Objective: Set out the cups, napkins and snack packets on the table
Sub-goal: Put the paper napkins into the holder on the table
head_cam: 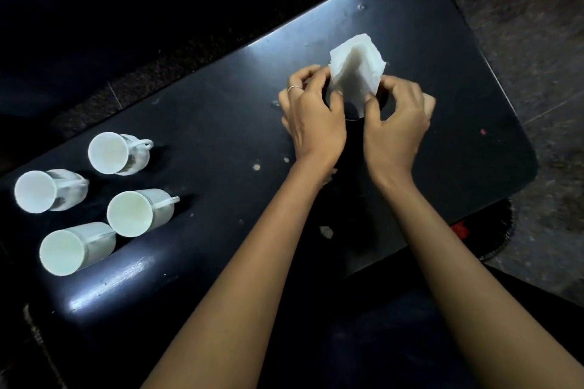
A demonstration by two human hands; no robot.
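A stack of white napkins (pixel 355 68) stands in a dark holder (pixel 354 112) near the middle of the dark table (pixel 205 110). My left hand (pixel 311 117) pinches the stack's left edge with thumb and fingers; it wears a thin ring. On the other side, my right hand (pixel 398 123) pinches the napkins' lower right corner. Several white cups (pixel 115 153) with handles stand upright in a group at the table's left end. No snack packets are in view.
Small pale crumbs or paint chips (pixel 325 230) dot the tabletop near my forearms. A stone-patterned floor (pixel 521 25) lies beyond the table's right edge. A dark mat with a red patch (pixel 459 229) shows under the near right corner.
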